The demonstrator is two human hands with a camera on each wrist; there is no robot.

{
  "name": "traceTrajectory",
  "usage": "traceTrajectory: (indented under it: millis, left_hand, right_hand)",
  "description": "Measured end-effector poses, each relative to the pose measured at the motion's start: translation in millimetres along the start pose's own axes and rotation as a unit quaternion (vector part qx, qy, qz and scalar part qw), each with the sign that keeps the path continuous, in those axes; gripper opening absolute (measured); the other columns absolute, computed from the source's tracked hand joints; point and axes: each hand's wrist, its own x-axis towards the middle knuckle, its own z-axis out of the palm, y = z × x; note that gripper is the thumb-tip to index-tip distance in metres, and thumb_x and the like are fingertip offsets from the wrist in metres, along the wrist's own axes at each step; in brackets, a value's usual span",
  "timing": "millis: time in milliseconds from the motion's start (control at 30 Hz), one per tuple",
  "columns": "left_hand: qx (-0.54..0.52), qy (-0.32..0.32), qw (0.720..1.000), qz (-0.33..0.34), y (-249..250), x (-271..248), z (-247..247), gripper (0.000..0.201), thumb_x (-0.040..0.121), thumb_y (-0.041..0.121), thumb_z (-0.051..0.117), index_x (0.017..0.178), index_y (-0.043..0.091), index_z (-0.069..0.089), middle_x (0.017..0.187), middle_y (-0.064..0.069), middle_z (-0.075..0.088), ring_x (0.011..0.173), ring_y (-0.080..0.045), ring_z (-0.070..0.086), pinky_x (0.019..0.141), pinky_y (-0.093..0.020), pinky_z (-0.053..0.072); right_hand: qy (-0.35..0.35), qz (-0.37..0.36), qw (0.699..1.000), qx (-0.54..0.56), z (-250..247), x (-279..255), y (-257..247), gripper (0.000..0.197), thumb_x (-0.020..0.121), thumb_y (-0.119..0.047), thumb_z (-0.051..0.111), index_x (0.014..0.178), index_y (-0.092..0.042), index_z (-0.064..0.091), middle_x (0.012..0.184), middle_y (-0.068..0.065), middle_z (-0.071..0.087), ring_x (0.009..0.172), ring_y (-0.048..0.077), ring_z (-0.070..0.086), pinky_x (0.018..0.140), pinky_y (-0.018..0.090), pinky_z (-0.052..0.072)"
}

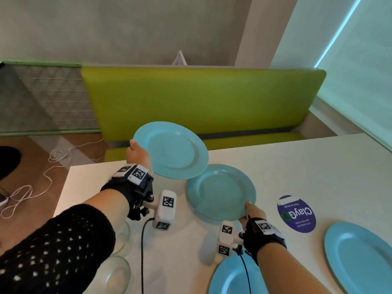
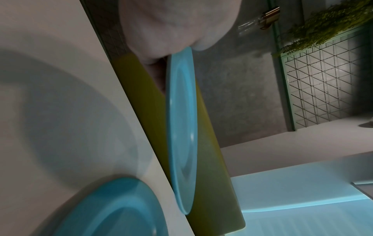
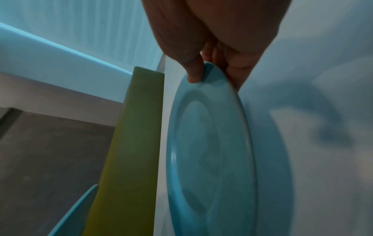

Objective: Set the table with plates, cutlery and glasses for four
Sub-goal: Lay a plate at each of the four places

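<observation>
A: Report the scene, largest item first.

B: A white desk (image 1: pixel 297 166) stands against a green bench seat (image 1: pixel 201 98). Four blue plates are in view. Two lie flat on the desk at the near side: one at the near right edge (image 1: pixel 360 255) and one at the bottom centre (image 1: pixel 231 279). This suggests two settings are already started.

A: And the other two plates?

B: The raised plate (image 1: pixel 171 150) hangs above the desk's far left corner, tilted, clear of the surface. The lower plate (image 1: pixel 220 192) sits near the desk's centre; the right wrist view shows a shadow under it, so it appears just off the surface or touching at one edge only.

A: State of the hands?

B: The left hand (image 1: pixel 137 153) clamps the raised plate's near-left rim, thumb on top. The right hand (image 1: pixel 250 213) pinches the lower plate's near rim, thumb on top and fingers (image 3: pixel 236 76) beneath. A rim grip keeps the eating surface untouched.

A: Smaller items?

B: Clear glassware (image 1: pixel 118 272) stands at the near left, partly hidden by the sleeve. A round purple sticker (image 1: pixel 297 214) lies just right of the lower plate. No cutlery is visible.

A: Current step?

B: Probably placing the far-side pair of plates.
</observation>
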Motion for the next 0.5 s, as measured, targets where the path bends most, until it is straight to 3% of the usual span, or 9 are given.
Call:
traceTrajectory:
  millis: [167,267,400,500]
  left_hand:
    - [-0.031,0.005,0.999,-0.006,-3,1,-2,0.055,0.103,0.038,0.02,0.14,0.003,0.039,0.145,-0.017,0.043,0.13,-0.034,0.044,0.103,-0.038,0.037]
    - [-0.039,0.007,0.999,-0.006,-4,1,-4,0.055,0.103,0.039,0.02,0.14,0.003,0.04,0.144,-0.017,0.044,0.13,-0.034,0.044,0.102,-0.038,0.037]
    - [-0.036,0.006,0.999,-0.004,-6,0,-4,0.055,0.103,0.039,0.021,0.139,0.004,0.041,0.143,-0.017,0.045,0.129,-0.034,0.045,0.102,-0.037,0.038]
    - [-0.031,0.007,0.999,-0.004,-8,0,-3,0.054,0.103,0.039,0.021,0.138,0.004,0.042,0.143,-0.017,0.045,0.129,-0.034,0.045,0.101,-0.036,0.038]
  right_hand:
    - [0.006,0.017,1.0,0.019,8,-3,-5,0.05,0.089,-0.014,0.062,0.13,0.009,0.046,0.126,0.027,0.054,0.112,0.044,0.055,0.094,0.055,0.047]
    - [-0.016,0.021,0.999,0.031,11,-6,-9,0.05,0.088,-0.01,0.062,0.131,0.008,0.044,0.125,0.028,0.052,0.112,0.044,0.054,0.094,0.054,0.048]
    - [-0.019,0.005,1.0,0.009,11,-6,-11,0.051,0.085,-0.012,0.066,0.128,0.008,0.048,0.105,0.023,0.055,0.094,0.039,0.058,0.093,0.052,0.05]
    - [-0.02,0.0,1.0,0.011,11,-6,-12,0.054,0.082,-0.015,0.068,0.127,0.006,0.049,0.103,0.021,0.058,0.09,0.037,0.06,0.092,0.051,0.051]
